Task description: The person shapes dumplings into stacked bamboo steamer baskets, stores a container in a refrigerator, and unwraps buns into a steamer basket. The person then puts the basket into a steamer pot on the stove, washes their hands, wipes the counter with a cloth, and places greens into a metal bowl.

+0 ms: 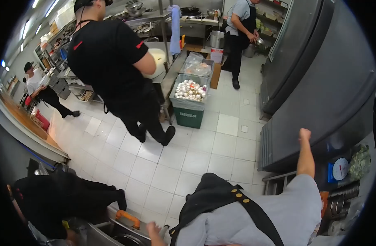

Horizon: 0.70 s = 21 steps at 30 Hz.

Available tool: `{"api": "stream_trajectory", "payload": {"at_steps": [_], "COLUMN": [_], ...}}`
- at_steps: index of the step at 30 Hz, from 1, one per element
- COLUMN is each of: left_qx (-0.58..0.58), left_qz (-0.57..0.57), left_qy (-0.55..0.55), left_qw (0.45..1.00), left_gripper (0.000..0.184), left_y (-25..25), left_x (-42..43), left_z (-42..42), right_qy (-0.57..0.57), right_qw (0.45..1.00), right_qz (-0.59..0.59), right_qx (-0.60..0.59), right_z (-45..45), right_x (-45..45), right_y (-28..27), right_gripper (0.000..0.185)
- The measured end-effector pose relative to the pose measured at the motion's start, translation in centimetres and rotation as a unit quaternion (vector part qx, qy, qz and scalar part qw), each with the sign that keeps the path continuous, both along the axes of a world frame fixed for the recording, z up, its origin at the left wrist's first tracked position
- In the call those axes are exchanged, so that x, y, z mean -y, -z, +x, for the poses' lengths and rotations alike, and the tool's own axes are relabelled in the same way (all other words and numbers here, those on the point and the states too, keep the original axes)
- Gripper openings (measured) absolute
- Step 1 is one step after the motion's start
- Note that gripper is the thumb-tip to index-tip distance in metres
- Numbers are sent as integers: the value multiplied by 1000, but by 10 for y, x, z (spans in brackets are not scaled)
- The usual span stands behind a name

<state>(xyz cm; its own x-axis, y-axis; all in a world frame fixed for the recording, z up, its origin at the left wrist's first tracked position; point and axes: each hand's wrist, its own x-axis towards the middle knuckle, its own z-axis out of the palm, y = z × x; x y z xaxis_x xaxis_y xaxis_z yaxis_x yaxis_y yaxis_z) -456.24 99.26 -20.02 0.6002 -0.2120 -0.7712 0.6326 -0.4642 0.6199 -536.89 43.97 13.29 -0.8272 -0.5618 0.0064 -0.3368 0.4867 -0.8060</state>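
My right arm reaches forward on the right, with my right hand (305, 134) closed in a loose fist beside the large dark grey refrigerator (315, 94). Nothing shows in that fist, and whether it touches the refrigerator door I cannot tell. Down at the bottom, my left hand (154, 229) is partly visible, its fingers loosely apart and holding nothing. It is nearest to the metal sink (108, 233) and an orange curved pipe or handle (128, 218). My dark apron (208, 201) covers part of the view.
A green bin (189, 117) heaped with eggshell-like scraps stands ahead on the tiled floor (188, 149). One person (110, 69) in black carries a white container (157, 61); other people work around. At right are a blue scale (339, 169) and bagged greens (360, 162).
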Motion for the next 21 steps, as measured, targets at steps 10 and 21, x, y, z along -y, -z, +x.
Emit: {"api": "stream_trajectory", "payload": {"at_steps": [10, 21], "left_qx": [116, 278], "left_qz": [-216, 0], "left_qy": [148, -64], "left_qw": [958, 958], "left_gripper": [28, 42], "left_y": [-194, -206], "left_x": [301, 379], "left_z": [127, 298], "right_qy": [-855, -977], "right_qw": [481, 83], "right_qz": [151, 15], "right_qx": [-121, -197], "right_z": [634, 1122], "right_x": [-17, 10], "right_y": [135, 3], "right_gripper": [40, 39]}}
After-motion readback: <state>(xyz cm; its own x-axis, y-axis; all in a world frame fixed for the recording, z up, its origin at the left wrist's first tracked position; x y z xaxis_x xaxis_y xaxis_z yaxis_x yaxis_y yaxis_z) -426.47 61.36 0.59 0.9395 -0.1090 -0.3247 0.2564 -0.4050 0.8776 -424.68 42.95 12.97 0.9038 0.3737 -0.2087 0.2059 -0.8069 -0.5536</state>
